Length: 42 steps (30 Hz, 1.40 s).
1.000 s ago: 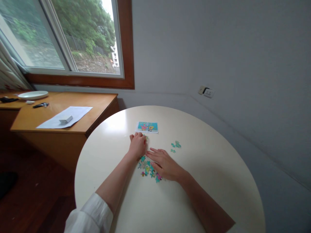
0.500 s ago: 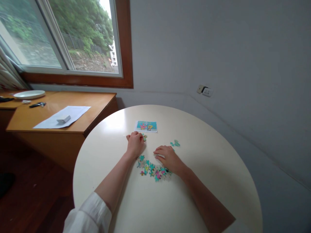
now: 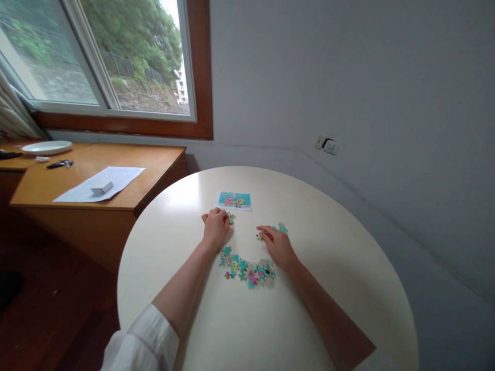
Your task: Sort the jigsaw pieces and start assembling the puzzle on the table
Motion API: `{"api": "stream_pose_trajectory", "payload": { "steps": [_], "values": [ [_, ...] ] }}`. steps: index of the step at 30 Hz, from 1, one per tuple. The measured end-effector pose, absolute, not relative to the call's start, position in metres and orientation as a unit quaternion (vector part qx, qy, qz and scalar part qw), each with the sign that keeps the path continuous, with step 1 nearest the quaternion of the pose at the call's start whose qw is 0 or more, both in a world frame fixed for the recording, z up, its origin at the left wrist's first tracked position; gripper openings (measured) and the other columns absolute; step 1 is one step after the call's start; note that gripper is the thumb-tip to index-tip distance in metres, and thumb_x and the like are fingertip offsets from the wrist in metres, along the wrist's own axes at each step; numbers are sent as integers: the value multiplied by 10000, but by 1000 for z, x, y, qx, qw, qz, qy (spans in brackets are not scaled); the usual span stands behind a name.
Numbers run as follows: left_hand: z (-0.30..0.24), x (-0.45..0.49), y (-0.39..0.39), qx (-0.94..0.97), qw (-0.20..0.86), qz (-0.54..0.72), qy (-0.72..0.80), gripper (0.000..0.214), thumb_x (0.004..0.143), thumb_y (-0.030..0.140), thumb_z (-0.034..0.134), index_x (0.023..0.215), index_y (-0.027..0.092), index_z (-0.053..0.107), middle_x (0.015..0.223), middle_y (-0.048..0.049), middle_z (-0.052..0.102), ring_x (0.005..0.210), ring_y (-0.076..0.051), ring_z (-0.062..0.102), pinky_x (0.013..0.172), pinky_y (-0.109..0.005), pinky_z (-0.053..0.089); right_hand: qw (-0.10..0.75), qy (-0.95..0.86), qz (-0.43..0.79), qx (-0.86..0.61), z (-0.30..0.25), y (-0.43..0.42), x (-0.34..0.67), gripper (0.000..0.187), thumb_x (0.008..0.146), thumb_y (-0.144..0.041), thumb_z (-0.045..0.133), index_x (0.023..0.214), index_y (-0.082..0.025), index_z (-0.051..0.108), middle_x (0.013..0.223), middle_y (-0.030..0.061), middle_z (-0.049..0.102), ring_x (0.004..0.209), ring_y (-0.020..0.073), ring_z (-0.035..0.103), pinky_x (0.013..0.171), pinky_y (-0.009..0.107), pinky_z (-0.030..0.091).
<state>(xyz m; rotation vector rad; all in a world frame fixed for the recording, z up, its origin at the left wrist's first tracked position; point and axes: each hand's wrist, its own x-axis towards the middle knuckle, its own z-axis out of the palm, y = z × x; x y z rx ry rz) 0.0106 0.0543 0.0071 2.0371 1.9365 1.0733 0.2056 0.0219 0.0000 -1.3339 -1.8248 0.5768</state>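
My left hand (image 3: 216,226) rests on the white round table with its fingers curled; what they hold, if anything, is hidden. Touching or just beside its fingertips are a few joined-looking jigsaw pieces (image 3: 231,218), partly covered. My right hand (image 3: 279,247) pinches a small jigsaw piece (image 3: 259,237) with yellow on it, low over the tabletop. Close to my wrists on the near side lies a loose pile of jigsaw pieces (image 3: 251,273) in teal, pink, yellow and pale backs. Several teal pieces (image 3: 282,227) lie behind my right hand, partly hidden by it.
A cartoon picture card (image 3: 235,201) lies beyond my left hand on the round table (image 3: 332,309). To the left, a wooden desk (image 3: 162,165) carries white paper (image 3: 124,178), a small white box (image 3: 102,188) and a white plate (image 3: 47,148). A wall with a socket (image 3: 331,147) stands behind.
My right hand has moved right and slightly away from me, off the pile's far edge, and a yellowish jigsaw piece now shows at its fingertips. My left hand has stayed in place.
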Motion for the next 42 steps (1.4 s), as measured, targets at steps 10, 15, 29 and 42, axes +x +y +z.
{"api": "stream_pose_trajectory", "payload": {
  "steps": [10, 15, 29, 42],
  "values": [
    [12, 21, 48, 751, 130, 372, 530, 120, 739, 180, 503, 733, 187, 623, 841, -32, 617, 874, -180, 546, 837, -366, 310, 455, -655, 326, -507, -3, 22, 204, 225, 727, -282, 522, 906, -183, 615, 700, 28, 673, 656, 168, 639, 622, 306, 506],
    [21, 36, 37, 814, 177, 296, 467, 191, 796, 318, 507, 757, 217, 665, 803, -22, 645, 832, -182, 548, 841, -367, 317, 493, -632, 361, -477, 0, 21, 202, 246, 708, -351, 580, 871, -169, 611, 744, 59, 675, 682, 177, 642, 597, 292, 521],
    [16, 20, 48, 761, 141, 293, 561, 197, 821, 236, 452, 694, 183, 593, 833, -45, 595, 885, -203, 499, 807, -382, 315, 404, -709, 313, -486, 8, 19, 204, 178, 728, -307, 573, 796, -157, 642, 656, 33, 655, 587, 138, 576, 568, 263, 452],
    [5, 2, 59, 718, 86, 288, 628, 186, 707, 277, 551, 552, 174, 562, 830, -49, 566, 877, -219, 472, 795, -394, 296, 307, -838, 223, -392, 21, -8, 179, 116, 738, -122, 582, 819, -180, 643, 818, 44, 655, 796, 158, 572, 752, 295, 443]
  ]
}}
